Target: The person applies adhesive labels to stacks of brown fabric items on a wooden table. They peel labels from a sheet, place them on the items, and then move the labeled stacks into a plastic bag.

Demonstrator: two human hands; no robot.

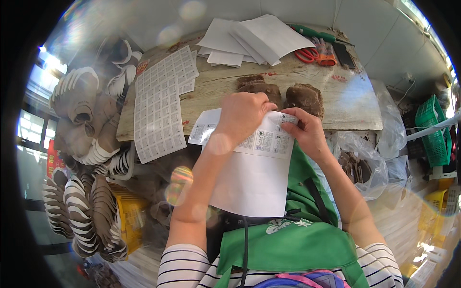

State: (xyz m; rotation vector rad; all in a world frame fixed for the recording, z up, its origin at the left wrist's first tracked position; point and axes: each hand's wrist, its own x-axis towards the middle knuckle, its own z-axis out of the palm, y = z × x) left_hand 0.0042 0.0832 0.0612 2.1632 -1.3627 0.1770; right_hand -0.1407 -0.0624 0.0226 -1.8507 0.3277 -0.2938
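A sheet of labels (252, 185) hangs in front of the table edge and over the green apron, its upper part printed with small boxes and its lower part blank white. My left hand (244, 113) is closed at the sheet's top edge, the wrist crossing the print. With thumb and forefinger, my right hand (307, 132) pinches the upper right corner. The fingertips of both hands nearly meet there. Just beyond them on the table lie a stack of brown pieces (259, 89) and another brown stack (305, 98), both partly hidden by my hands.
More label sheets (161, 103) lie on the wooden table (216, 86), left. White papers (269, 36), red scissors (307, 55), an orange-and-grey glove (326, 54) and a black phone (344, 56) sit farther back. Shoe uppers (81, 98) pile up leftward; clear plastic bags (365, 163) hang right.
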